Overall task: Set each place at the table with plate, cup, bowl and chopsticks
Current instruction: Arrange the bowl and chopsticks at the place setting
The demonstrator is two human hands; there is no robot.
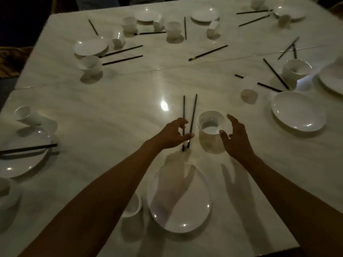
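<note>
At the near place a white plate (pixel 179 204) lies close to the table's front edge, with a small white cup (pixel 132 205) just left of it. Beyond the plate, two dark chopsticks (pixel 193 112) lie side by side pointing away from me. My left hand (pixel 173 134) pinches them near their lower ends. To their right stands a white bowl (pixel 212 125). My right hand (pixel 234 135) is spread beside the bowl's right rim, thumb touching or nearly touching it.
White marble-look table (pixel 111 108). Other plates (pixel 297 111), bowls (pixel 295 70), cups (pixel 249 91) and loose chopsticks (pixel 207 52) are scattered around the far and side edges. A plate with chopsticks across it (pixel 24 151) sits at the left.
</note>
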